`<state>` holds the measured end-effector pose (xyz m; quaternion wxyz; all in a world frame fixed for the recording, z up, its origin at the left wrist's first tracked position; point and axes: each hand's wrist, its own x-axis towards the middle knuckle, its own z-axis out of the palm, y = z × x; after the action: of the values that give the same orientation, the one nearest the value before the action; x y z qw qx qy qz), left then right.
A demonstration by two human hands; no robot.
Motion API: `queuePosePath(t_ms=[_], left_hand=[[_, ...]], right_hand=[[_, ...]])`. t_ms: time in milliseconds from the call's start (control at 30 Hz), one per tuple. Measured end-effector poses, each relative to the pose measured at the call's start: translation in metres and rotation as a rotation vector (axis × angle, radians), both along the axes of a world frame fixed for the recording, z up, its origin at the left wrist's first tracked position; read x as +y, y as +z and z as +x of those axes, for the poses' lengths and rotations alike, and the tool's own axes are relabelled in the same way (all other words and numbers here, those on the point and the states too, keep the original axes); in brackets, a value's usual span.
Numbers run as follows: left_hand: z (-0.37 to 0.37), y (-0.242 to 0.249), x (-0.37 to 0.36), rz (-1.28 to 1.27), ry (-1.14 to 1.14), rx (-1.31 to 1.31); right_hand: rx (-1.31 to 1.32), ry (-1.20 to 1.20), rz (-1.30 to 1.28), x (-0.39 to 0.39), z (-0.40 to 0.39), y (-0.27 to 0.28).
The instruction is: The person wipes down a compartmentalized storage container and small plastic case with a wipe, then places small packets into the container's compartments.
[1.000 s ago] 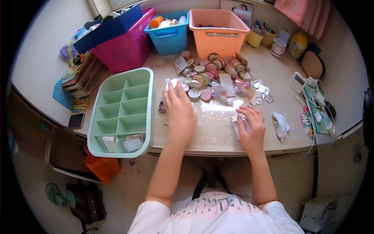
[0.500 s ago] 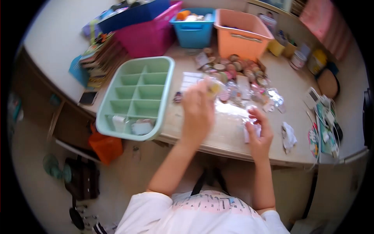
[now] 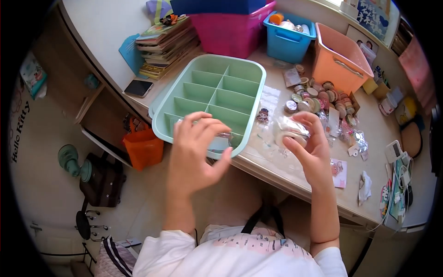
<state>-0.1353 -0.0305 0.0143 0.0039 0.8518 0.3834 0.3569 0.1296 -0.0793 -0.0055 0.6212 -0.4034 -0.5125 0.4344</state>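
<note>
My left hand (image 3: 196, 150) is over the front edge of the pale green divided box (image 3: 159, 121), fingers spread and thumb apart, with nothing visible in its grasp. It partly hides the front compartments, where some white and clear pieces show. To the right, above the table, my right hand (image 3: 314, 145) pinches a pale round roll in clear wrapping (image 3: 290, 131) between thumb and fingers. Beyond it lies a pile of tape rolls (image 3: 318, 98). A small dark cartoon figure piece (image 3: 263, 115) rests between the box and my right hand.
At the back stand a magenta bin (image 3: 226, 34), a blue basket (image 3: 288, 45) and an orange bin (image 3: 339, 62). Stacked books (image 3: 168, 46) and a phone (image 3: 138, 88) are at left. A pink card (image 3: 339, 173), crumpled tissue (image 3: 365, 188) and cables lie right.
The view has swung left. My left hand, earlier raised with a small clear-wrapped yellowish item, is now spread over the box. My right hand now holds the wrapped roll higher up.
</note>
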Motion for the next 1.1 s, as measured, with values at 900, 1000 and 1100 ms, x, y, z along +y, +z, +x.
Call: queuePosePath(t_ms=[900, 1000, 1100], left_hand=[[-0.048, -0.033, 0.027, 0.127, -0.112, 0.134], [-0.049, -0.033, 0.026, 0.118, -0.112, 0.149], [-0.049, -0.025, 0.021, 0.100, -0.062, 0.121]], right_hand=[[-0.889, 0.060, 0.256, 0.055, -0.086, 0.021], [-0.999, 0.135, 0.297, 0.062, -0.088, 0.017], [-1.136, 0.147, 0.291, 0.069, -0.092, 0.006]])
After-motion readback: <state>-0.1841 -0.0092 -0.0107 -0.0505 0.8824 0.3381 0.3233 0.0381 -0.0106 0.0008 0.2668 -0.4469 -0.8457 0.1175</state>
